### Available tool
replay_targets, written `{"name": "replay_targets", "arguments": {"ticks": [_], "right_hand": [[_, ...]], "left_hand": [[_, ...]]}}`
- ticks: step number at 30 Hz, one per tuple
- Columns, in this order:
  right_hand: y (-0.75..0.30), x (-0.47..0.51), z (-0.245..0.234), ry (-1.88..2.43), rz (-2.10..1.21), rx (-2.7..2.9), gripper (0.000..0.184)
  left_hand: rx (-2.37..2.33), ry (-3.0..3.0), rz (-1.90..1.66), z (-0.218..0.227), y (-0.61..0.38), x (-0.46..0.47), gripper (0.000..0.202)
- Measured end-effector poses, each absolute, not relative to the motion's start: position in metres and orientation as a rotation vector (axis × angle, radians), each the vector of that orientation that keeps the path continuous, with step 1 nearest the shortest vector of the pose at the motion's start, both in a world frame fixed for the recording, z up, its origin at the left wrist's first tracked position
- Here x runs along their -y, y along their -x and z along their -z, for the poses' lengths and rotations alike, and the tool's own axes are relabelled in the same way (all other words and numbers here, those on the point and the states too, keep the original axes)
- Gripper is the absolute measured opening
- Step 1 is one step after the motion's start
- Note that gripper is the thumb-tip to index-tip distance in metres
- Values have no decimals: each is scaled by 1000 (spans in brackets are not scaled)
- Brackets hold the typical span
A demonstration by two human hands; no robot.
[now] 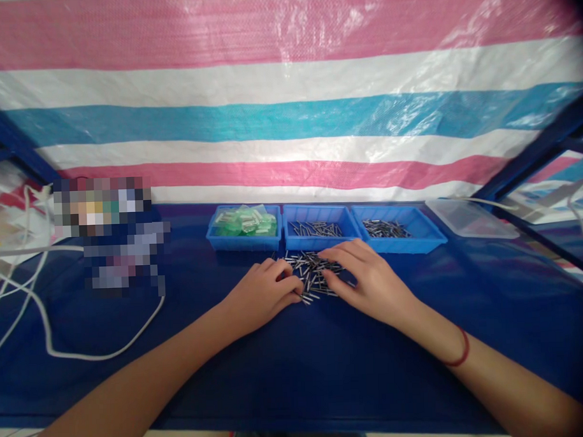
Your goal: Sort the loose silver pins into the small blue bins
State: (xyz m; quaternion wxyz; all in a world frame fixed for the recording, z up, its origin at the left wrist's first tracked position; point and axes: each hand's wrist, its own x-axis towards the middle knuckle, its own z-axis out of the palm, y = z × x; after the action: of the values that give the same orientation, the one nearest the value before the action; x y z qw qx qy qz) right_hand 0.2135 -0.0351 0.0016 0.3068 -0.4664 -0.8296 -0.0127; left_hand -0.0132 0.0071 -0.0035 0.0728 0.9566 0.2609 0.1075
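Note:
A loose pile of slender metal pins [313,274], silver and dark, lies on the blue tabletop [296,365]; their exact kind is too small to tell. My left hand [263,293] rests at the pile's left edge, its fingers curled in and the thumb close to the index finger. Whatever its fingertips pinch is hidden. On the right side of the pile, my right hand [370,281] has thumb and fingers apart, its fingertips touching the pins. Just behind the pile stands a blue bin [323,243] holding similar pins [315,229].
Left of that bin, another blue bin [244,244] contains green and clear plastic packets [248,221]. A third bin [402,245] holds more metal pieces [385,228]. A translucent lid [470,218] lies at the right. White cables [49,329] and a blurred-out patch are at left; a striped sheet [288,120] hangs behind.

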Motion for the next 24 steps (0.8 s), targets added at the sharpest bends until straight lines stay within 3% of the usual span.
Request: {"name": "replay_targets", "arguments": {"ticks": [8,24], "right_hand": [[-198,41,7,1116,-145,2299,8],[-198,40,8,1148,-350,2049,13]], "left_hand": [[-871,-2771,-462,12,5,-2,16],[-788,-2573,-670,8,4,-4,17]]}}
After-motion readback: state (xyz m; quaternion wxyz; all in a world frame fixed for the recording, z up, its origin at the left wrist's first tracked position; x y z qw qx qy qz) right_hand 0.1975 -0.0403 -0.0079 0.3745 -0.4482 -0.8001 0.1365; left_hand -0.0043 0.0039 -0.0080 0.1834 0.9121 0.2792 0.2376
